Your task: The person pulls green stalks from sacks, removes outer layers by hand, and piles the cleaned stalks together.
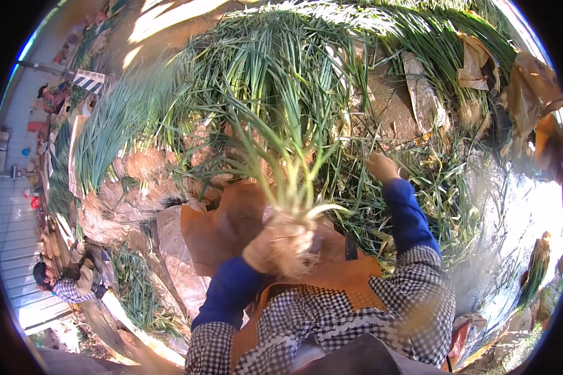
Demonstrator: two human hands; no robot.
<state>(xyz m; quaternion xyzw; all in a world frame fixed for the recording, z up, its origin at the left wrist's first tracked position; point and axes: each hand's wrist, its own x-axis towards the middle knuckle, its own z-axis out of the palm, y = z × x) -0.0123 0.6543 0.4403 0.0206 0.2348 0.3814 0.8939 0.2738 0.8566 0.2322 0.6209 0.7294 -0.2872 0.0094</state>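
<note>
My left hand [266,250] is closed round a small bunch of green onions [291,181] in front of my apron. Their leaves point away from me, and the stringy roots [297,262] hang below the fist; the bunch is blurred. To the right, my right hand [382,167] hovers over a heap of loose green leaves [400,212]. Its fingers are curled, and what they hold, if anything, is too small to name. Beyond my hands lies a large pile of green onions [263,69], with more root ends [147,165] at the left.
An orange-brown sheet [222,228] covers my lap. Bundled green onions [460,75] lie at the far right beside brown paper [538,90]. Pale plastic sheeting [481,294] spreads on the right. Another person [75,281] sits at the left, near cut leaves [134,287].
</note>
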